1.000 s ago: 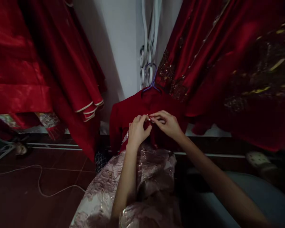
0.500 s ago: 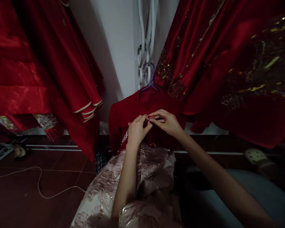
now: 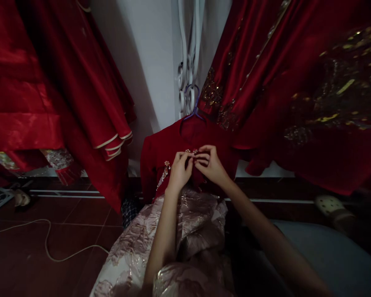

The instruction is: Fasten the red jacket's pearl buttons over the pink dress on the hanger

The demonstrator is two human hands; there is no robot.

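A red jacket (image 3: 163,144) hangs upright on a purple hanger (image 3: 195,108) in front of me. Beaded flower trim (image 3: 191,151) runs across its chest, and a sparkling beaded ornament (image 3: 164,174) lies on its left side. My left hand (image 3: 179,173) is closed at this trim, thumb and fingertips drawn together. Opposite it, my right hand (image 3: 213,168) curls its fingers toward the left fingertips, index finger raised over the beads. Whatever small thing lies between the fingertips is hidden. Shiny pink brocade fabric (image 3: 200,210) spreads below the jacket.
Red garments (image 3: 89,82) hang at left, and more with gold sequins (image 3: 343,86) at right. White scrolled metalwork (image 3: 185,62) stands behind the hanger. A cable (image 3: 48,235) crosses the tiled floor. A pale clog (image 3: 329,204) and a grey-blue surface (image 3: 321,247) are at right.
My right hand has shifted slightly left and its fingers have spread a little, with the index finger lifted. More of the beaded trim and side ornament shows. The view has moved slightly.
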